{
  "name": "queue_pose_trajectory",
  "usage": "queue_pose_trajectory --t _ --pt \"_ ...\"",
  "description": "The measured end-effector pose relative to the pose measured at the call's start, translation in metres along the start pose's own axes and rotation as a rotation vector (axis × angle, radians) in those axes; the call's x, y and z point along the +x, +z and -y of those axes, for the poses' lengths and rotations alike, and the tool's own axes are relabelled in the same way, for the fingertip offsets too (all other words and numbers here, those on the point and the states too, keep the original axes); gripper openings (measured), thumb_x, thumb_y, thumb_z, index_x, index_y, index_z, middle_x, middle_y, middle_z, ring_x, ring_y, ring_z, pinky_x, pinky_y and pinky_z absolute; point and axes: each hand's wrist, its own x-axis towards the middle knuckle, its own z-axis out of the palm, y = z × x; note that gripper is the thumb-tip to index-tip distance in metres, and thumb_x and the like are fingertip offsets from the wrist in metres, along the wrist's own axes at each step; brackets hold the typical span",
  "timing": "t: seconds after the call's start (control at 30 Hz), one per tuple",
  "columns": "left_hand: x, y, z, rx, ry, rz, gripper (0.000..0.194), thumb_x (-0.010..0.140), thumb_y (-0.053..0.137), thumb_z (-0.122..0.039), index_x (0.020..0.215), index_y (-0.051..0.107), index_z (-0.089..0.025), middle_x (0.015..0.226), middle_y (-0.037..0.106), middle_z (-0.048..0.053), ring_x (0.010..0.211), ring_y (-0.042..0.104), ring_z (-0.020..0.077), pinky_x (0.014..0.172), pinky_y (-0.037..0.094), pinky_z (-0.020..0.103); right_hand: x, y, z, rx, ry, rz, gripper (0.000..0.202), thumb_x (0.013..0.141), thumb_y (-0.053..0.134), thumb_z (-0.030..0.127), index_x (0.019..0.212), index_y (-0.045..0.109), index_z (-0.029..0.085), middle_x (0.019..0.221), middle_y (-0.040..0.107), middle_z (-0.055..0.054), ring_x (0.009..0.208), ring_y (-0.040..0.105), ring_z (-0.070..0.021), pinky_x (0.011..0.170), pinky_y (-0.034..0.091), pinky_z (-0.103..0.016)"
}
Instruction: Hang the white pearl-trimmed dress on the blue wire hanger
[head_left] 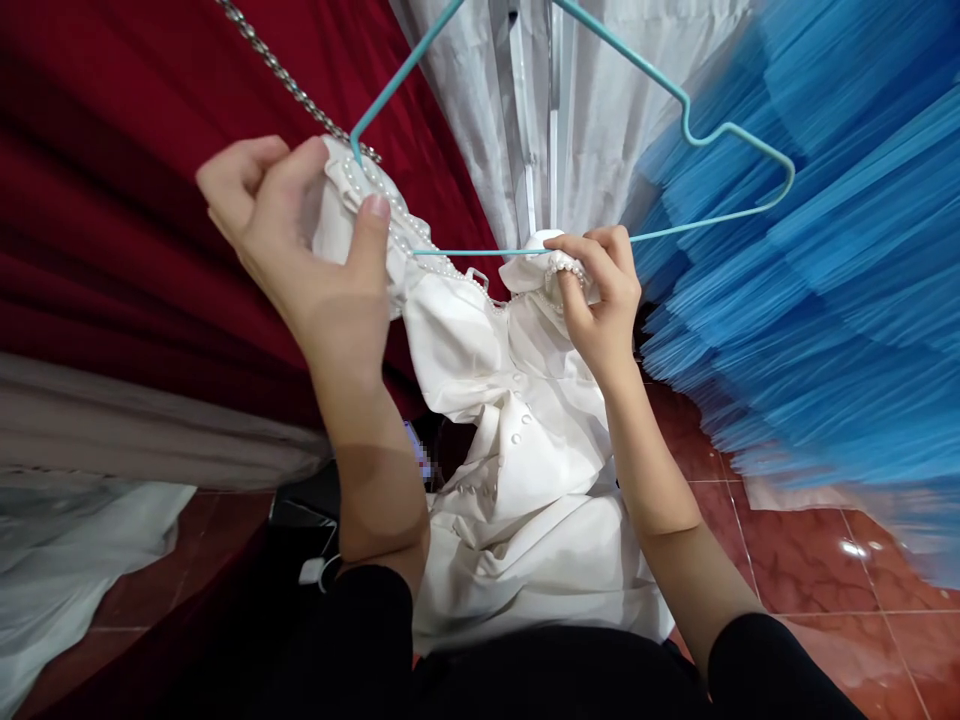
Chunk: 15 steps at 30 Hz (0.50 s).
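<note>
A white dress (517,450) with pearl trim and round buttons hangs down in front of me. My left hand (300,240) grips its pearl-edged left shoulder part between thumb and fingers, right by one end of a light blue hanger (405,85). On the other side my right hand (600,290) pinches the dress's pearled edge at the right shoulder, close against the hanger's lower bar. That bar runs across the top of the bodice, and its notched right end sticks out past my right hand, outside the dress. My right fingertips are partly hidden by fabric.
Red fabric (150,200) hangs at the left with a metal chain (285,75) before it. Blue tulle (840,250) fills the right side. White curtains (615,110) hang behind, by a metal pole. A black box-like thing (304,495) stands low at the left on red tiles (817,560).
</note>
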Motion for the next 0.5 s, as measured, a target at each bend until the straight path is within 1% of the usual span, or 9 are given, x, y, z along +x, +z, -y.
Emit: queue_pose_trajectory --t 0.07,0.1,0.13,0.17,0.23,0.27,0.3,0.4,0.5 --pt "-0.014 0.008 -0.01 -0.147 0.064 -0.137 0.027 0.085 0.073 -0.011 0.112 0.072 -0.014 0.121 0.056 0.008 0.118 0.052 0.0184 0.108 0.044 0.033 0.001 0.001 -0.002 0.005 -0.018 -0.008 0.031 0.098 0.041 0.038 0.112 0.065 0.026 0.099 0.054 -0.004 0.097 0.06 -0.014 0.098 0.053 -0.04" --pt "-0.021 0.013 -0.016 -0.226 0.068 -0.161 0.019 0.088 0.069 -0.012 0.106 0.073 -0.013 0.113 0.06 0.007 0.111 0.055 0.0173 0.103 0.047 0.033 0.001 0.001 -0.002 0.007 -0.027 -0.015 0.03 0.098 0.042 0.038 0.111 0.065 0.025 0.098 0.054 -0.003 0.096 0.06 -0.0138 0.098 0.053 -0.04" --pt "-0.028 0.019 -0.02 -0.304 0.032 -0.126 0.012 0.091 0.066 -0.015 0.099 0.075 -0.013 0.102 0.064 0.007 0.101 0.059 0.0159 0.095 0.049 0.031 0.001 0.001 -0.002 0.006 -0.033 -0.021 0.029 0.098 0.042 0.037 0.111 0.065 0.025 0.098 0.053 -0.003 0.096 0.06 -0.0137 0.099 0.053 -0.041" --pt "-0.036 0.025 -0.022 -0.378 -0.045 -0.014 0.015 0.094 0.062 -0.019 0.094 0.075 -0.012 0.091 0.066 0.006 0.09 0.062 0.0145 0.086 0.052 0.029 0.001 0.001 -0.002 0.003 -0.035 -0.023 0.028 0.098 0.043 0.036 0.111 0.065 0.025 0.098 0.053 -0.003 0.097 0.06 -0.0137 0.099 0.053 -0.041" --pt "-0.051 0.038 -0.022 -0.482 -0.265 0.294 0.024 0.097 0.059 -0.03 0.089 0.074 -0.013 0.078 0.068 0.005 0.07 0.063 0.0129 0.069 0.052 0.027 0.001 0.001 0.0 -0.001 -0.033 -0.029 0.027 0.097 0.044 0.034 0.111 0.065 0.025 0.099 0.054 -0.003 0.097 0.059 -0.0139 0.098 0.053 -0.041" --pt "-0.058 0.045 -0.019 -0.51 -0.377 0.395 0.027 0.096 0.059 -0.036 0.091 0.073 -0.014 0.078 0.069 0.005 0.067 0.064 0.0133 0.065 0.052 0.027 0.001 0.001 0.002 0.001 -0.031 -0.033 0.026 0.097 0.044 0.033 0.111 0.065 0.025 0.099 0.054 -0.003 0.098 0.059 -0.0139 0.098 0.053 -0.04" --pt "-0.064 0.052 -0.016 -0.541 -0.468 0.418 0.029 0.096 0.058 -0.041 0.094 0.072 -0.015 0.082 0.07 0.006 0.069 0.066 0.0144 0.065 0.053 0.028 0.0 0.001 0.003 0.005 -0.028 -0.037 0.026 0.097 0.045 0.032 0.111 0.065 0.025 0.1 0.054 -0.003 0.098 0.059 -0.0139 0.097 0.053 -0.039" --pt "-0.072 0.068 -0.007 -0.762 -0.581 0.2 0.028 0.095 0.056 -0.047 0.107 0.065 -0.023 0.11 0.07 0.008 0.1 0.07 0.0191 0.087 0.056 0.032 0.0 0.003 0.005 0.012 -0.02 -0.039 0.025 0.096 0.046 0.03 0.111 0.065 0.025 0.101 0.053 -0.003 0.098 0.059 -0.0139 0.096 0.054 -0.039" --pt "-0.066 0.075 -0.007 -0.937 -0.574 0.149 0.034 0.098 0.043 -0.056 0.106 0.059 -0.027 0.123 0.064 0.007 0.123 0.06 0.0207 0.104 0.05 0.036 -0.001 0.007 0.004 0.009 -0.015 -0.05 0.025 0.095 0.047 0.031 0.112 0.064 0.025 0.102 0.053 -0.003 0.102 0.058 -0.015 0.099 0.053 -0.041"
